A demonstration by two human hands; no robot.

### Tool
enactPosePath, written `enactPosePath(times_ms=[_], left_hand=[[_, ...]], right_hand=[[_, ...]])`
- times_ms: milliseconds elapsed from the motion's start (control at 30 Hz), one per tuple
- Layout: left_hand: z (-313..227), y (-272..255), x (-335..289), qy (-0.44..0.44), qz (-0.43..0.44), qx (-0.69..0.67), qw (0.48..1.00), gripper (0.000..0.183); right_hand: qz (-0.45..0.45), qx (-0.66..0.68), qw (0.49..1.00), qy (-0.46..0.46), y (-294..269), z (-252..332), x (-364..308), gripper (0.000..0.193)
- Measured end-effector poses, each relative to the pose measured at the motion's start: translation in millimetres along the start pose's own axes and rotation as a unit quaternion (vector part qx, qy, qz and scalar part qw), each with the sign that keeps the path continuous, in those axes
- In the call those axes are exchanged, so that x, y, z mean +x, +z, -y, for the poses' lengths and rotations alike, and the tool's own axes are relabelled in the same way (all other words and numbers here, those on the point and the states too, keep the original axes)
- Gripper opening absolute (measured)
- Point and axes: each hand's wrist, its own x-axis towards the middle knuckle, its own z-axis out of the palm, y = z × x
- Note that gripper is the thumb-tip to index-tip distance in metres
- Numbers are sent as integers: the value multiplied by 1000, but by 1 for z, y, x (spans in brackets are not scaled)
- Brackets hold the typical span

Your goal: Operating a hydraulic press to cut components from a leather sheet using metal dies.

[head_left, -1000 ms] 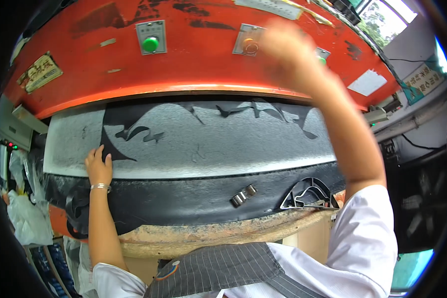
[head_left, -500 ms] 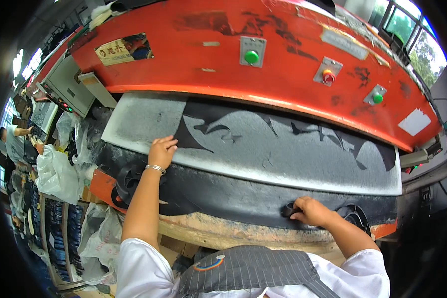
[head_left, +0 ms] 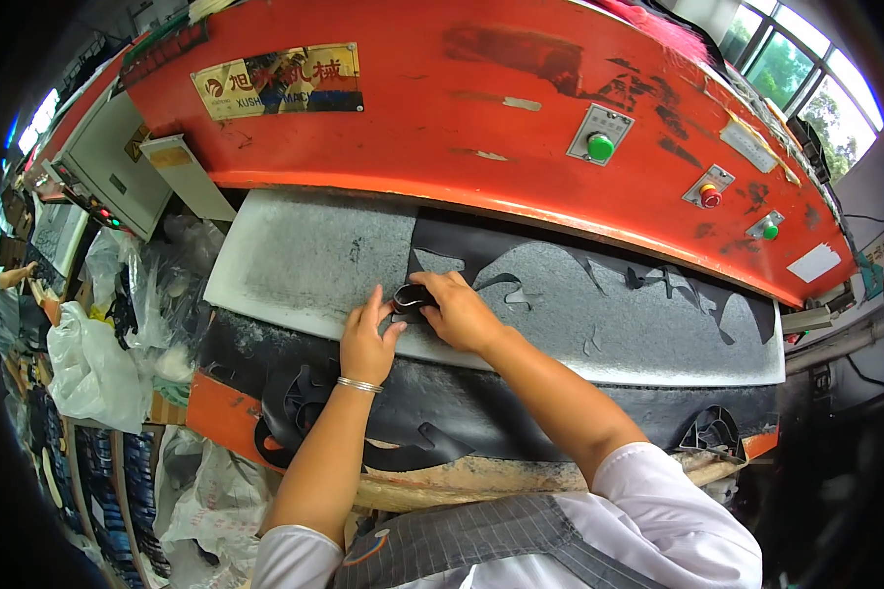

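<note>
Both hands pinch a small black cutting die (head_left: 412, 295): left hand (head_left: 366, 341) at its left end, right hand (head_left: 459, 312) over its right, fingers closed on it. It sits on grey sheet (head_left: 304, 260), black cut-out material (head_left: 599, 294) just right. Red press head (head_left: 462, 108) overhangs behind; black scrap (head_left: 363, 432) below wrists.

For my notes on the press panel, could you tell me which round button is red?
The middle button of the three; the larger left one and small right one are green.
</note>
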Motion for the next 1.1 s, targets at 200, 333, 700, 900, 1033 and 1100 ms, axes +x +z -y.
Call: enactPosePath(times_ms=[200,333,700,900,1033,1100], left_hand=[[6,-2,3,10,-79,-11,997,37],[3,-3,11,6,-94,12,995,27],[-7,15,57,-26,-70,23,997,34],[-20,29,96,0,-34,26,999,41],[-50,27,103,17,-121,32,992,32],[-101,49,120,44,-58,-55,996,26]], right_hand=[[-78,-46,996,17,12,-18,-26,66],[-119,-59,991,36,7,-20,-25,64],[-114,-57,992,14,-23,-47,6,60],[-143,-106,984,15,-49,-74,13,65],[-249,-124,960,-15,-136,-57,-39,61],[-433,-49,900,-27,-206,-89,-69,50]])
